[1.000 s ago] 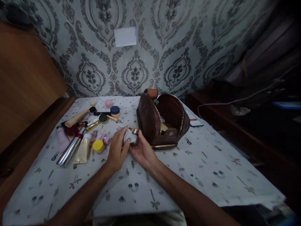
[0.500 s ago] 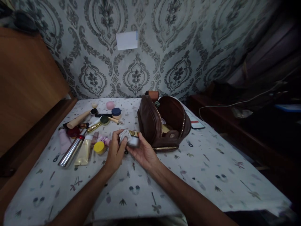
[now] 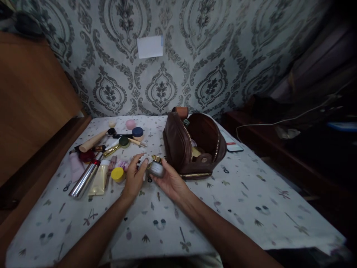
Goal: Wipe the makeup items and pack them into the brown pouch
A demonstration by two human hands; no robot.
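Observation:
My right hand (image 3: 172,181) holds a small grey jar (image 3: 156,168) with a gold lid, tilted to the left. A crumpled white cloth or tissue (image 3: 145,160) is pinched in my left hand (image 3: 135,178), close against the jar's left side. Just behind and right of my right hand stands a brown leather bag (image 3: 178,145), its zipped top open and some items inside. Left of my left hand lies a yellow-lidded jar (image 3: 118,174).
Tubes and cosmetics lie at the left, among them a silver tube (image 3: 85,180), a cream tube (image 3: 99,178) and a blue-lidded jar (image 3: 137,133). A phone (image 3: 234,146) lies right of the bag. The patterned wall stands behind the table.
The jar has tilted further to the left, and its front shows more. My left hand and the white cloth have shifted slightly left.

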